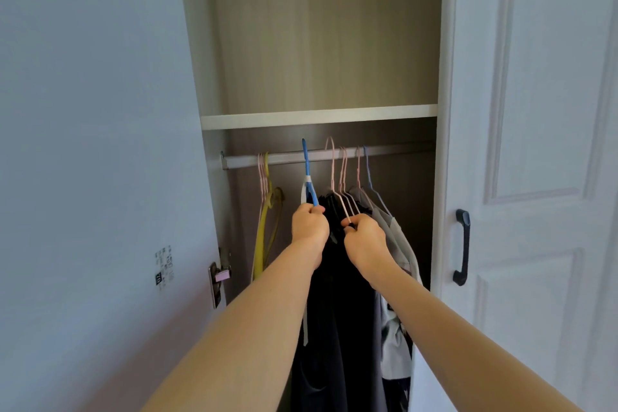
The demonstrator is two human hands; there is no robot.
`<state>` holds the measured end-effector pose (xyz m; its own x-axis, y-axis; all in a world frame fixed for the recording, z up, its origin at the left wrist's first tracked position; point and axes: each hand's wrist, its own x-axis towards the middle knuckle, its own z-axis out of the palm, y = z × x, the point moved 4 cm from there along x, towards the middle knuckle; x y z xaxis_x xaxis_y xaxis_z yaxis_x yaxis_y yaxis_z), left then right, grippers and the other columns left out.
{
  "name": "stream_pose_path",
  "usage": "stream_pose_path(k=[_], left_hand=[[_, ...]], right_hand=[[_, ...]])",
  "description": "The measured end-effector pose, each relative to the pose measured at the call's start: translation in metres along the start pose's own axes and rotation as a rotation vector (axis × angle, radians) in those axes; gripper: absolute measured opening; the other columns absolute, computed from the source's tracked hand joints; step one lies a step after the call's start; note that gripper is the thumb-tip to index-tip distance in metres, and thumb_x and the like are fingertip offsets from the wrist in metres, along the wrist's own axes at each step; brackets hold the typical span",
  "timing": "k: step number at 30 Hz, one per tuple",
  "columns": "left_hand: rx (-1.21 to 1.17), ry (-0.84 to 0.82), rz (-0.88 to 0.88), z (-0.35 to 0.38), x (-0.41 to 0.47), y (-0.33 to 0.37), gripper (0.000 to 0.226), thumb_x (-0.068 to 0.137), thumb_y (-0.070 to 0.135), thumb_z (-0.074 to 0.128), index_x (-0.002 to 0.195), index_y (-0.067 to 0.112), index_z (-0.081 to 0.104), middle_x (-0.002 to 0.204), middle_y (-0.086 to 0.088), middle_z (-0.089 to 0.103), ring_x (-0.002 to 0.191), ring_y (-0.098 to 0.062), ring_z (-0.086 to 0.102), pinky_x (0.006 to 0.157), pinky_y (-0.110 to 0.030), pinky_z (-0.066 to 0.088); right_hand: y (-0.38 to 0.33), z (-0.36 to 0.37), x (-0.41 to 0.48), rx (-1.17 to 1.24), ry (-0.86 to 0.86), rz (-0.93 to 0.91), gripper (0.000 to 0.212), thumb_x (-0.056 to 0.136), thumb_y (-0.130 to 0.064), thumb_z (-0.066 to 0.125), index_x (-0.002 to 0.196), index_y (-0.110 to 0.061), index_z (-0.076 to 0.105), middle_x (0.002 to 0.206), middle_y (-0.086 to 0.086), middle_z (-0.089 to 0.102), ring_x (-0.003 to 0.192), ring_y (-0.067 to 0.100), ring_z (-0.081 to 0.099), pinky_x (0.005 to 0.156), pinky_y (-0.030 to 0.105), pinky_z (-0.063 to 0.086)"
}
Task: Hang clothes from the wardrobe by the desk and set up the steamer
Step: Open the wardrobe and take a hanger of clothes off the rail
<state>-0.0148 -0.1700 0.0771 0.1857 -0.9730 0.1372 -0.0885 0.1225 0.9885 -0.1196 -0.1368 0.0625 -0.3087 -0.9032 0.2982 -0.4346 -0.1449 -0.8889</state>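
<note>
Clearly, with the left hand [309,224] clenched round the blue hanger [308,174] and the right hand [366,241] pinching a pink hanger [334,174], neighbouring hooks on the rail [287,157] could snag and drop garments.

Blue hanger [308,174]: hanging on the rail [384,151], tilting.
Dark clothes [337,278]: hanging below pink hangers [341,177], draping down.

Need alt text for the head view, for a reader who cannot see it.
Two bare hands reach into an open wardrobe: the left hand grips a blue hanger on the rail, the right hand a pink hanger carrying dark clothes.
</note>
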Motion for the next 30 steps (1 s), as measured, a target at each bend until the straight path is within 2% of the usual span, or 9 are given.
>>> stream_pose_path(k=[4, 7, 11, 12, 15, 20, 25, 27, 30], left_hand=[[0.006, -0.002, -0.03, -0.012, -0.025, -0.002, 0.028, 0.102, 0.017, 0.036, 0.122, 0.016, 0.055, 0.105, -0.005, 0.056, 0.071, -0.01, 0.047, 0.055, -0.023, 0.035], [-0.047, -0.022, -0.064, -0.021, -0.046, -0.003, 0.03, 0.101, 0.013, 0.036, 0.125, 0.019, 0.053, 0.084, -0.003, 0.052, 0.064, -0.01, 0.043, 0.056, -0.022, 0.035], [-0.122, -0.058, -0.111, -0.032, -0.08, -0.001, 0.031, 0.1, 0.012, 0.035, 0.125, 0.015, 0.053, 0.074, -0.004, 0.055, 0.076, -0.016, 0.05, 0.085, -0.036, 0.044], [-0.137, -0.062, -0.116, -0.035, -0.09, 0.002, 0.029, 0.1, 0.014, 0.037, 0.124, 0.016, 0.053, 0.073, -0.003, 0.057, 0.076, -0.016, 0.05, 0.084, -0.036, 0.045], [-0.183, -0.064, -0.143, -0.047, -0.123, 0.011, 0.022, 0.1, 0.021, 0.042, 0.118, 0.016, 0.054, 0.078, 0.0, 0.066, 0.067, -0.012, 0.05, 0.062, -0.027, 0.042], [-0.228, -0.094, -0.158, -0.067, -0.185, 0.027, 0.022, 0.101, 0.02, 0.038, 0.112, 0.014, 0.056, 0.091, 0.001, 0.074, 0.062, -0.011, 0.048, 0.057, -0.023, 0.039], [-0.293, -0.161, -0.169, -0.09, -0.248, 0.041, 0.018, 0.102, 0.027, 0.037, 0.11, 0.019, 0.051, 0.077, -0.002, 0.074, 0.037, -0.008, 0.05, 0.047, -0.02, 0.037], [-0.332, -0.198, -0.183, -0.099, -0.273, 0.049, 0.014, 0.102, 0.032, 0.038, 0.109, 0.026, 0.048, 0.077, -0.004, 0.073, 0.042, -0.007, 0.058, 0.045, -0.017, 0.042], [-0.387, -0.238, -0.185, -0.109, -0.301, 0.058, 0.018, 0.101, 0.033, 0.041, 0.114, 0.026, 0.05, 0.078, -0.005, 0.075, 0.06, -0.012, 0.059, 0.057, -0.022, 0.049]], right_hand=[[0.0, -0.012, -0.035, -0.003, -0.024, -0.001, 0.019, 0.096, -0.004, 0.043, 0.107, -0.012, 0.056, 0.099, 0.009, 0.06, 0.069, 0.014, 0.051, 0.052, 0.021, 0.038], [-0.005, -0.021, -0.063, -0.035, -0.034, -0.023, 0.017, 0.096, -0.005, 0.044, 0.102, -0.015, 0.055, 0.1, 0.009, 0.059, 0.066, 0.012, 0.051, 0.053, 0.02, 0.041], [-0.015, -0.035, -0.097, -0.091, -0.01, -0.044, 0.017, 0.096, -0.006, 0.045, 0.101, -0.017, 0.057, 0.103, 0.007, 0.059, 0.074, 0.016, 0.058, 0.064, 0.027, 0.051], [-0.019, -0.039, -0.106, -0.093, -0.007, -0.047, 0.017, 0.096, -0.006, 0.045, 0.101, -0.017, 0.057, 0.103, 0.008, 0.059, 0.073, 0.015, 0.057, 0.062, 0.025, 0.05], [-0.031, -0.053, -0.135, -0.077, -0.018, -0.041, 0.016, 0.096, -0.006, 0.046, 0.101, -0.016, 0.057, 0.102, 0.007, 0.059, 0.071, 0.011, 0.053, 0.057, 0.018, 0.043], [-0.051, -0.079, -0.19, -0.054, -0.017, -0.01, 0.019, 0.097, -0.007, 0.045, 0.105, -0.016, 0.059, 0.085, -0.002, 0.056, 0.066, 0.01, 0.052, 0.055, 0.016, 0.043], [-0.075, -0.106, -0.251, -0.037, -0.015, 0.0, 0.017, 0.098, -0.01, 0.044, 0.102, -0.017, 0.058, 0.086, 0.001, 0.057, 0.062, 0.01, 0.05, 0.052, 0.017, 0.043], [-0.087, -0.118, -0.275, -0.032, -0.009, -0.009, 0.017, 0.098, -0.011, 0.044, 0.101, -0.017, 0.06, 0.084, 0.003, 0.058, 0.059, 0.01, 0.048, 0.051, 0.019, 0.042], [-0.104, -0.135, -0.308, -0.028, -0.008, 0.0, 0.017, 0.098, -0.01, 0.045, 0.101, -0.016, 0.061, 0.084, 0.005, 0.059, 0.056, 0.01, 0.047, 0.046, 0.016, 0.039]])
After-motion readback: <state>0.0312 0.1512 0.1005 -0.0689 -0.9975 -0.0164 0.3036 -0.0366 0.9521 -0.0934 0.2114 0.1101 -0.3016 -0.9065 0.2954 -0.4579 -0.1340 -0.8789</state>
